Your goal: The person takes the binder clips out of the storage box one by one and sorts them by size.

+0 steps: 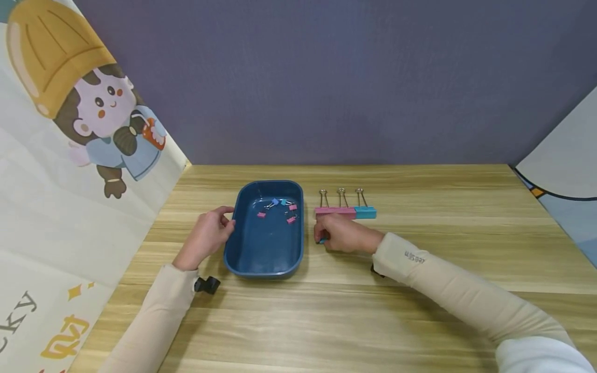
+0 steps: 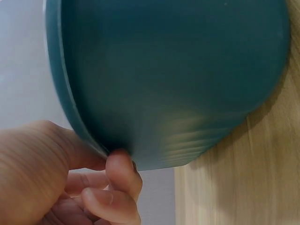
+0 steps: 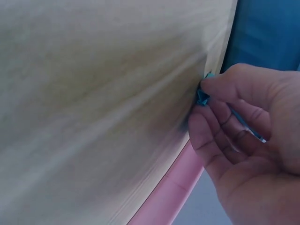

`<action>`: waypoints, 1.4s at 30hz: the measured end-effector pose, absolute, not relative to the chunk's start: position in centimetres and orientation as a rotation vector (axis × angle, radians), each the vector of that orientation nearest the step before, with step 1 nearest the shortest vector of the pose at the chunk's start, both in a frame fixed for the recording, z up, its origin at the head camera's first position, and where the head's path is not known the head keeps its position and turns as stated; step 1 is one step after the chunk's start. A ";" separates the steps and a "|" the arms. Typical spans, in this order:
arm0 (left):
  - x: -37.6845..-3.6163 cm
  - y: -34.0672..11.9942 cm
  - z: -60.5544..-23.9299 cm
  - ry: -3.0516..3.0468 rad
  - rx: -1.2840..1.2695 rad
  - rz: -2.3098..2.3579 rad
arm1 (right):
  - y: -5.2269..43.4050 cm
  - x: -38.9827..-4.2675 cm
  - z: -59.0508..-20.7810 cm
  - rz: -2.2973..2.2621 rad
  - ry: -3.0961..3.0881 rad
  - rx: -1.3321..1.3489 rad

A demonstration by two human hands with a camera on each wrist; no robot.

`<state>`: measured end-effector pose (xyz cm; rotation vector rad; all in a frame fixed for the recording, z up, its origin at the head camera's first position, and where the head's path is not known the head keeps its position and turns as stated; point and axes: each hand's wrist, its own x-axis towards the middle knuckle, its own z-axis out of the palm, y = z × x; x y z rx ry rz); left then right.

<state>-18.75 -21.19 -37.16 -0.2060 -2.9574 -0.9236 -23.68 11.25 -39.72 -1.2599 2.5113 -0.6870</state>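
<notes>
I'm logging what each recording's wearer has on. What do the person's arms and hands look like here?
Both arms wear long, close-fitting cream sleeves. The right sleeve has small dark lettering near the cuff; the left sleeve is plain. A small black clip-like piece sits at the left wrist. The left hand and right hand are bare, without gloves.

a smooth, faintly glossy blue plastic tray (image 1: 242, 207) sat on a matt wood-grain table (image 1: 420, 290); the clips (image 1: 345, 211) showed painted bodies and shiny wire metal handles; sleeves (image 1: 466, 290) looked soft cloth.
</notes>
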 end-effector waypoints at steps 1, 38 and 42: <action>-18.7 -21.2 -37.2 -2.957 -0.206 -0.923 | 11.2 -23.7 -39.7 -0.684 2.510 -1.268; -18.4 -21.5 -37.3 -2.956 -0.204 -0.950 | 8.9 -24.6 -34.9 -0.783 2.644 -1.257; -18.6 -21.3 -37.4 -2.958 -0.193 -0.948 | 8.5 -25.0 -34.7 -0.757 2.650 -1.272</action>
